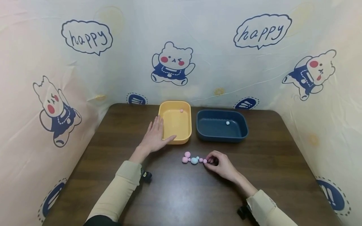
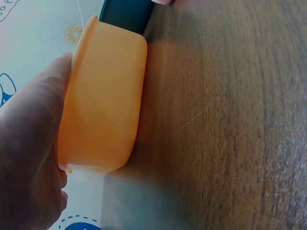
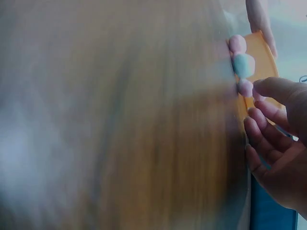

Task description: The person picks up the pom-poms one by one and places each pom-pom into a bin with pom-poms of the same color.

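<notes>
On the table lies a short row of small balls that look like soft clay: a pink ball (image 1: 187, 154) above another pink ball (image 1: 185, 160) at the left end, a larger light blue ball (image 1: 194, 160) mid-row, and smaller ones beside it. My right hand (image 1: 222, 164) pinches the small pink ball (image 1: 205, 161) at the row's right end between thumb and forefinger. With fingers extended, my left hand (image 1: 155, 136) rests on the left and near rim of the yellow tray (image 1: 186, 139). In the left wrist view that hand lies along the tray's edge.
A dark blue tray (image 1: 222, 139) stands right of the yellow one, with a small whitish ball (image 1: 227, 123) inside. One small pink ball (image 1: 181, 110) sits in the yellow tray. Behind the brown table (image 1: 175, 197) hangs a printed curtain (image 1: 215, 69).
</notes>
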Demonstrator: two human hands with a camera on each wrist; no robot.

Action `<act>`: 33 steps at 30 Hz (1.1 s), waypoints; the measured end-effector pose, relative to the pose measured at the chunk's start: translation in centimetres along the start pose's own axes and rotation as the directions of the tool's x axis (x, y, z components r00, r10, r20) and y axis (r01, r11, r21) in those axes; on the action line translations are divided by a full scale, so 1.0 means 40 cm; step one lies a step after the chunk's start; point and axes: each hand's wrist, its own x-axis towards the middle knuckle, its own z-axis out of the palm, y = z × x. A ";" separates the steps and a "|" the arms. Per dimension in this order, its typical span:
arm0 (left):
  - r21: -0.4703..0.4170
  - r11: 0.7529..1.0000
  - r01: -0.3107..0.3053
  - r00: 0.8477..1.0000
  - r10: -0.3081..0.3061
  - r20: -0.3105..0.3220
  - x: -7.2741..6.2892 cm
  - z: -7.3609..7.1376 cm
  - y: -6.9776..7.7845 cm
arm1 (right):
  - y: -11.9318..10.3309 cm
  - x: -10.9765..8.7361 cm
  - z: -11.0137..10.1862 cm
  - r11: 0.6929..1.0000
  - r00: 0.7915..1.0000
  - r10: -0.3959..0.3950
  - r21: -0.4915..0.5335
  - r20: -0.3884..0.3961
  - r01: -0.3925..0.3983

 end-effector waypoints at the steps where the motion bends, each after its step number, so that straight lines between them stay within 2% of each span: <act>1: 0.002 1.000 0.000 1.000 0.000 0.000 0.000 0.000 0.001 | 0.000 0.000 -0.004 1.000 1.000 0.000 -0.006 -0.002 0.000; 7: -0.001 1.000 0.003 1.000 -0.003 0.004 0.000 -0.001 0.003 | -0.008 0.001 -0.034 0.998 1.000 0.000 -0.059 -0.017 -0.001; 14: 0.000 1.000 0.006 1.000 -0.006 0.002 0.002 0.002 0.002 | -0.015 0.021 -0.058 0.992 0.998 -0.054 -0.117 -0.032 0.050; 33: 0.001 1.000 0.002 1.000 -0.002 0.002 0.001 0.004 0.000 | -0.041 0.102 -0.080 0.992 0.992 -0.109 -0.074 -0.066 0.105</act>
